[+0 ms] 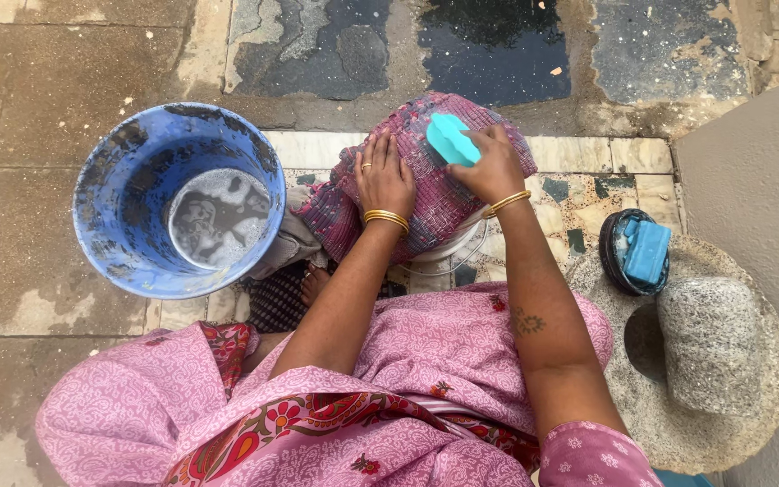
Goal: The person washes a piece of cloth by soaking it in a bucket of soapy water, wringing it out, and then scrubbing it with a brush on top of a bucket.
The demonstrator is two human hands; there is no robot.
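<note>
Pink patterned garment [462, 347], gold bangles [387, 217]

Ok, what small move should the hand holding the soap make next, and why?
Probably slide the turquoise soap bar down the pink checked cloth: the right hand holds it at the cloth's top edge, while the left hand presses the cloth flat.

One bucket [101, 216], two soap bars [452, 139] [647, 252], three bangles [387, 216]
</note>
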